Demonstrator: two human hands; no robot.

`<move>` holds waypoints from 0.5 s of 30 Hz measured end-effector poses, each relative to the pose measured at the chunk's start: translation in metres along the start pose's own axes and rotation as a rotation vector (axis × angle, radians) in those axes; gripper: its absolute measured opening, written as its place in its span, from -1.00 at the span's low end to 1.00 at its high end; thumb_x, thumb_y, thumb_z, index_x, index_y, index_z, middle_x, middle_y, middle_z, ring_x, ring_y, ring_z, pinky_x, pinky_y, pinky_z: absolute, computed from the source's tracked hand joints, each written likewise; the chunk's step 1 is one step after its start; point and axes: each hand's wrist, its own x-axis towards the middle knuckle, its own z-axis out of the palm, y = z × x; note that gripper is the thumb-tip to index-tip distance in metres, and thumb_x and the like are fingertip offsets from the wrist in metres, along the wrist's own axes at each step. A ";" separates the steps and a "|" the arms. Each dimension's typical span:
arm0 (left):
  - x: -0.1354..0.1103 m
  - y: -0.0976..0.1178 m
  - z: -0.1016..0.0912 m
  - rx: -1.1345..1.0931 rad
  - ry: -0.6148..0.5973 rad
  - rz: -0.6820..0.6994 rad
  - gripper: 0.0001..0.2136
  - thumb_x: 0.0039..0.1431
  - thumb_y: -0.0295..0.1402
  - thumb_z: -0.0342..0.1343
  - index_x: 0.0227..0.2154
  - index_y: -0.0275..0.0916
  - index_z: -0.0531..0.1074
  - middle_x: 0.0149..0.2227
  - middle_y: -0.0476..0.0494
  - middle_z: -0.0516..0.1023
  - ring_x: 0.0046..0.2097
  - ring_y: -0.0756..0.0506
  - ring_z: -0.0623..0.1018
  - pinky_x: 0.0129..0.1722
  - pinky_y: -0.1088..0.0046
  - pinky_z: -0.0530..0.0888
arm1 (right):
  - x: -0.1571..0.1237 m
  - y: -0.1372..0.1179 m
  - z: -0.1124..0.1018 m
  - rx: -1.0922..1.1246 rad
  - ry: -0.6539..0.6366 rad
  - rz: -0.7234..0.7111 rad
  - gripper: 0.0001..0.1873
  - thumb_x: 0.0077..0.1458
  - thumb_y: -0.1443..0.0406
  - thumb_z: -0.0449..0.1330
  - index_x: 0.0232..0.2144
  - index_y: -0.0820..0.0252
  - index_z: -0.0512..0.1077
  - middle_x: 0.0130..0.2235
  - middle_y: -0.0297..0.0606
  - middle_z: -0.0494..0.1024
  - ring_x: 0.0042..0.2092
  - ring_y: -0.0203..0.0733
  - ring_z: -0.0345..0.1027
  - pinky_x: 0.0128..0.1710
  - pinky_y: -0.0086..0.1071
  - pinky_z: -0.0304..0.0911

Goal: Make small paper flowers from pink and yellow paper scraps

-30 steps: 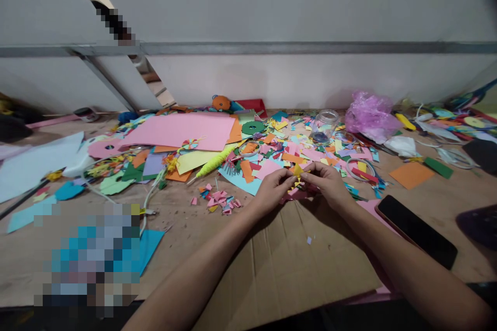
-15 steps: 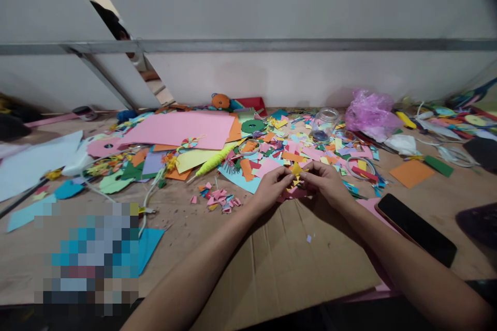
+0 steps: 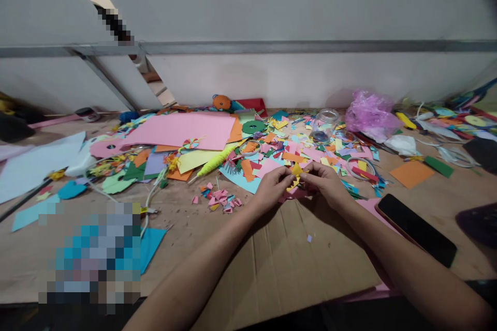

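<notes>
Between my two hands is a small yellow paper piece [image 3: 296, 169] with pointed edges. My left hand [image 3: 274, 184] pinches it from the left side, thumb and fingers together. From the right, my right hand [image 3: 323, 181] is closed on the same piece. Fingertips cover part of it, so its full shape is hidden. Both hands are over the far edge of a brown cardboard sheet [image 3: 295, 264]. Just beyond them lies a heap of coloured paper scraps [image 3: 293, 156]. Left of my left hand sits a small pile of pink cut bits [image 3: 219, 199].
A black phone [image 3: 417, 227] lies right of the cardboard. Farther back stand a glass jar [image 3: 325, 125] and a pink plastic bag [image 3: 370, 114]. Large pink paper [image 3: 182, 129] and a neon yellow yarn roll [image 3: 217, 159] are at left. A grey partition [image 3: 291, 5] closes the back.
The hands stay in nearly the same place, still pinching the yellow paper piece. The view has shifted very slightly.
</notes>
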 end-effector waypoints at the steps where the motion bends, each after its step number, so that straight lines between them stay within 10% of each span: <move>1: 0.000 0.000 0.000 0.034 -0.001 0.000 -0.78 0.22 -0.20 0.04 -0.39 -0.25 0.41 -0.39 -0.04 0.45 -0.32 -0.05 0.40 -0.29 0.45 0.30 | 0.001 0.001 -0.001 -0.007 -0.018 -0.001 -0.71 -0.09 0.13 0.44 -0.44 0.14 0.46 -0.49 -0.36 0.46 -0.51 -0.30 0.27 -0.55 -0.42 0.23; 8: -0.002 0.004 -0.002 0.078 -0.076 0.015 -0.78 0.22 -0.20 0.03 -0.41 -0.24 0.41 -0.40 -0.04 0.44 -0.32 -0.05 0.39 -0.30 0.45 0.29 | 0.003 0.000 -0.004 -0.034 -0.084 0.007 -0.76 -0.08 0.16 0.43 -0.39 0.16 0.54 -0.47 -0.35 0.48 -0.52 -0.34 0.25 -0.57 -0.46 0.19; 15: -0.001 -0.004 0.001 -0.409 -0.150 -0.229 -0.55 0.12 0.10 0.13 -0.33 -0.28 0.42 -0.37 -0.10 0.48 -0.37 -0.02 0.45 -0.39 0.49 0.33 | 0.007 0.004 -0.006 0.097 -0.069 0.049 -0.77 -0.15 0.21 0.47 -0.40 0.14 0.57 -0.38 -0.31 0.57 -0.40 -0.24 0.41 -0.44 -0.40 0.33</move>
